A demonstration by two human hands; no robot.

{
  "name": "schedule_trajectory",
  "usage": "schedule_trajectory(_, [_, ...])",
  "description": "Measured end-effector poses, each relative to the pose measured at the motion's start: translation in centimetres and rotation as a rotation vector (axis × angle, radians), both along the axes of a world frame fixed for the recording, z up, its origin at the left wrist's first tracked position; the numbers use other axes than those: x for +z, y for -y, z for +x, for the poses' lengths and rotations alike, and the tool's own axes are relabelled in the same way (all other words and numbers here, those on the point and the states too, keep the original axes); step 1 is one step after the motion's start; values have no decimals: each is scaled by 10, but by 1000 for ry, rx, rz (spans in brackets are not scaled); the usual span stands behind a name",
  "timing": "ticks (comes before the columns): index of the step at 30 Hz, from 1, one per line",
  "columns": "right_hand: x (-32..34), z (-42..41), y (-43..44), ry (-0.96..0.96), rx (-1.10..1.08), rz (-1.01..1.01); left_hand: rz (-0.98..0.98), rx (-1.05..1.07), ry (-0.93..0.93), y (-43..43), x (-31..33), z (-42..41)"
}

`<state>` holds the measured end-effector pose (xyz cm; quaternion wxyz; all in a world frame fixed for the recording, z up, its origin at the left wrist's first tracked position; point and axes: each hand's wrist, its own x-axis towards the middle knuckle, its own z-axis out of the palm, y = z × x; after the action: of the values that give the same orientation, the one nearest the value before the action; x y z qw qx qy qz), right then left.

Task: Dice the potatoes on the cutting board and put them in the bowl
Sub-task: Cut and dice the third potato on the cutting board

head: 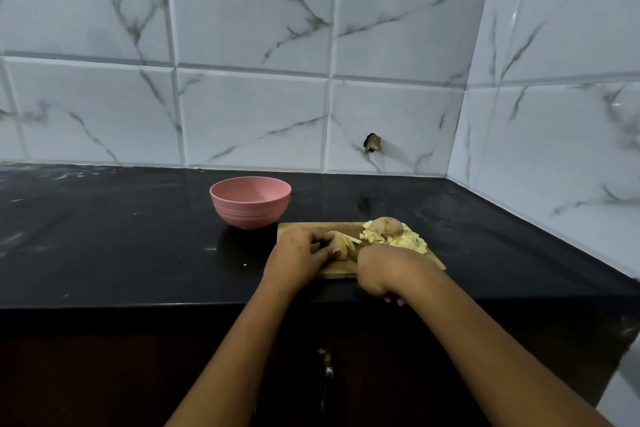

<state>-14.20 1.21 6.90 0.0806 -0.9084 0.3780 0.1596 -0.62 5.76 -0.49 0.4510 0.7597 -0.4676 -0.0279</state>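
Two hands meet over the wooden cutting board [341,273] on the black counter [104,236]. The left hand [298,253] curls its fingers over a partly cut potato piece [341,246] and pins it to the board. The right hand [384,270] is closed in a fist, fingers wrapped round the handle of a knife [353,253]. Only a dark sliver of blade shows, right against the held piece. At the board's far right corner lies a pile of pale diced potato [408,242], with a skin-on potato [388,225] resting on it. The pink bowl [250,201] stands on the counter just beyond the board's far left corner.
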Motion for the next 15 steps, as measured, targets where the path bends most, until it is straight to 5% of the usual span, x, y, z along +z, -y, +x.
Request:
schedule_trajectory(9, [-8, -1, 7, 125, -55, 63, -4, 12, 43, 0, -4, 3])
schedule_trajectory(15, [-19, 25, -5, 101, -41, -156, -9, 49, 11, 0, -5, 5])
